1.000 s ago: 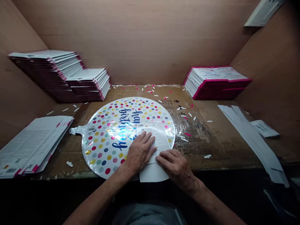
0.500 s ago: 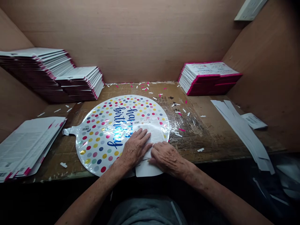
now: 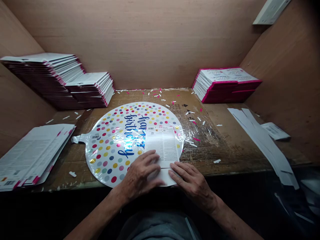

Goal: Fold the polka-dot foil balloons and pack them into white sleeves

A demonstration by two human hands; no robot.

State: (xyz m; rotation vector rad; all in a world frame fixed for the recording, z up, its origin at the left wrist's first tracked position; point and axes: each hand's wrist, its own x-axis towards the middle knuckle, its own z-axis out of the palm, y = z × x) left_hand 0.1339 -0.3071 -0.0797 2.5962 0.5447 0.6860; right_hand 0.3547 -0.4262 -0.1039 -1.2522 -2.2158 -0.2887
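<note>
A flat white foil balloon (image 3: 105, 155) with coloured dots and blue "happy birthday" lettering lies on the worktop, its neck pointing left. On its right part rests a printed white card (image 3: 163, 146) with small text and a barcode. The card's blank lower section sits beyond a crease and reaches the table's front edge. My left hand (image 3: 141, 175) is over the card's lower left side, fingers apart and slightly bent. At the lower right side, my right hand (image 3: 192, 183) has its fingers stretched out, the tips touching the card near the crease.
Folded cards with pink edges stand in tall stacks (image 3: 87, 90) at the back left and in another stack (image 3: 225, 86) at the back right. Loose printed cards (image 3: 37, 150) lie front left. White paper strips (image 3: 262, 146) lie at right. Small paper scraps (image 3: 192, 143) dot the cardboard-covered worktop (image 3: 215, 133).
Both hands have drawn back toward the front edge, uncovering the card's printed text. The left fingers have lifted and spread; the right fingers have straightened from a curl. The view has shifted slightly.
</note>
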